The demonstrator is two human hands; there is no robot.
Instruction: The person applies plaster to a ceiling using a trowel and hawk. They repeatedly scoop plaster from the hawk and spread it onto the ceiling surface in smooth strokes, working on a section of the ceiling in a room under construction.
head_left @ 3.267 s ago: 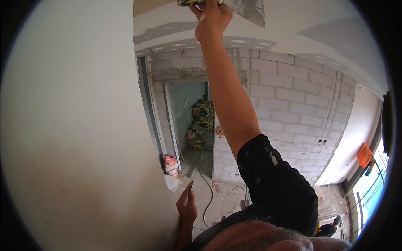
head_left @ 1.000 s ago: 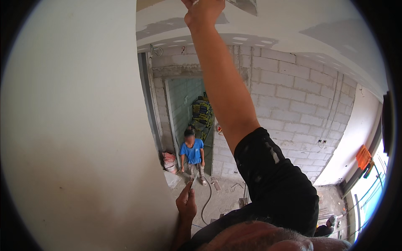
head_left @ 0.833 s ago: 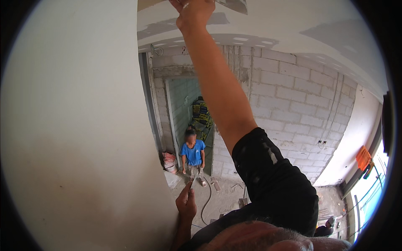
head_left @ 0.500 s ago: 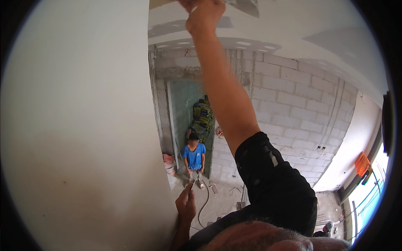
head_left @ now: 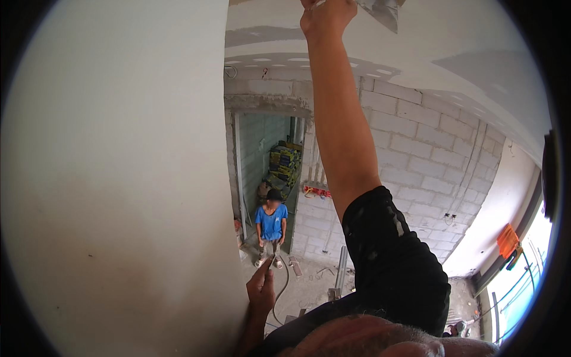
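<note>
Window opening: I am seeing daylight glaring in, nearly burning out.
Near wall: it is glowing pale above, fading into brownish shadow below.
Left hand: it is showing darker than the raised forearm.
Block wall: its joints are reading clearly, its courses bending.
Fisheye rim: black is swallowing my corners.

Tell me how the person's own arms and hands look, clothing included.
The right arm wears a loose black sleeve, creased and marked with pale smears, ending around the elbow; the forearm is bare. The right hand, partly cut off by the top edge, shows no glove and has a whitish fleck. The left hand is ungloved too.
</note>
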